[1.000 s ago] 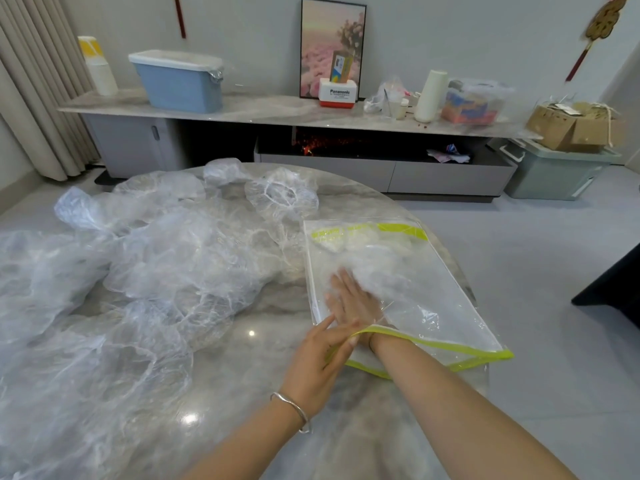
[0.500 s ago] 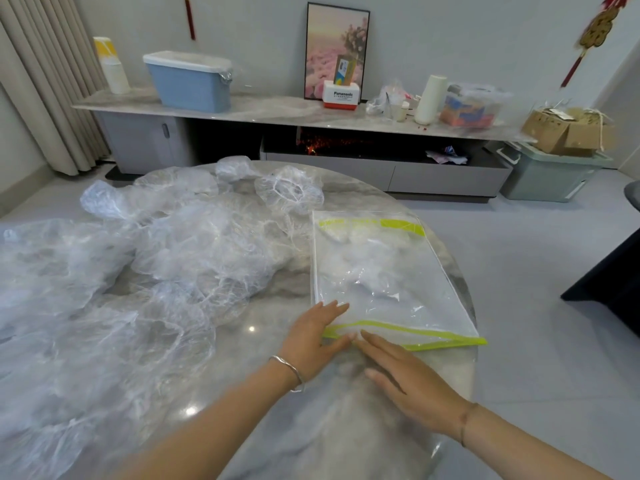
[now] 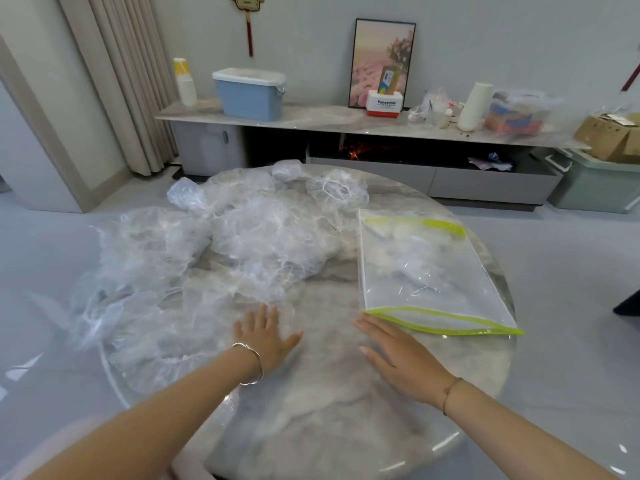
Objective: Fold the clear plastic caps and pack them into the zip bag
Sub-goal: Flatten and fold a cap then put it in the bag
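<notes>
On a round, marble-patterned table (image 3: 329, 427) in a living room, a person spreads both hands flat, palms down, holding nothing. The left hand (image 3: 265, 336), with a silver bangle (image 3: 249, 363) at the wrist, has its fingers straight and slightly fanned, the tips at the near edge of a loose heap of clear plastic caps (image 3: 242, 244) that covers the table's left half; whether they touch the plastic cannot be told. The right hand (image 3: 398, 358), a thin cord (image 3: 450, 393) at its wrist, lies with its fingers extended, the longest fingertip just beside the near left corner of the zip bag (image 3: 426, 271). That bag, clear with lime-green bands at both ends, lies flat on the table's right side, its near green mouth gaping slightly, and cloudy folded plastic shows through its upper half. One cap (image 3: 337, 192) with a gathered elastic rim sits apart at the table's far edge, just beyond the bag. Behind, a low sideboard (image 3: 311, 116) carries a blue lidded bin (image 3: 247, 95), a framed picture (image 3: 381, 60) leaning on the wall, a small red-and-white Panasonic box (image 3: 385, 103) and a white roll (image 3: 472, 105), with a cardboard carton (image 3: 606, 133) at far right and beige curtains (image 3: 128, 81) at left.
</notes>
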{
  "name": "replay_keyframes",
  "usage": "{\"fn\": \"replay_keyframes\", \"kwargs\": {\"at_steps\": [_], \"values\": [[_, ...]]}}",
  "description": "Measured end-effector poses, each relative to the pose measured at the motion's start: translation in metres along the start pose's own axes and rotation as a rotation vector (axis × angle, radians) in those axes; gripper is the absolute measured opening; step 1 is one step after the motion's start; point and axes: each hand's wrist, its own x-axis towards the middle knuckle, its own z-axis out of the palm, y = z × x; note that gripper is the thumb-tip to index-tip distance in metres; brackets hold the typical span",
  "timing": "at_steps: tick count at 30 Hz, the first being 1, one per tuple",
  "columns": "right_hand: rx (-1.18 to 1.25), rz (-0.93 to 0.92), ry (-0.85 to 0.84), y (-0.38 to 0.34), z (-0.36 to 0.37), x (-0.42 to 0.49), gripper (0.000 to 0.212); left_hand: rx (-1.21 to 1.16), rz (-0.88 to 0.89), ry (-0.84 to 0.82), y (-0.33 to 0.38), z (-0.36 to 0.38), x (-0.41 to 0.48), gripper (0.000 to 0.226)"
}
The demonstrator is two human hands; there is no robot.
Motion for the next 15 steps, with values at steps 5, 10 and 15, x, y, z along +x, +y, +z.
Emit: {"fn": "replay_keyframes", "kwargs": {"at_steps": [5, 10, 15], "values": [[-0.029, -0.051, 0.020, -0.024, 0.005, 0.015, 0.061, 0.040, 0.473, -0.047, 0.017, 0.019, -0.041, 0.116], [-0.193, -0.181, -0.192, -0.024, 0.018, 0.008, 0.091, 0.145, 0.661, 0.036, 0.004, 0.023, -0.058, 0.107], [-0.294, -0.160, -0.253, -0.016, 0.026, -0.002, 0.105, 0.160, 0.559, -0.025, -0.015, 0.021, -0.061, 0.090]]}}
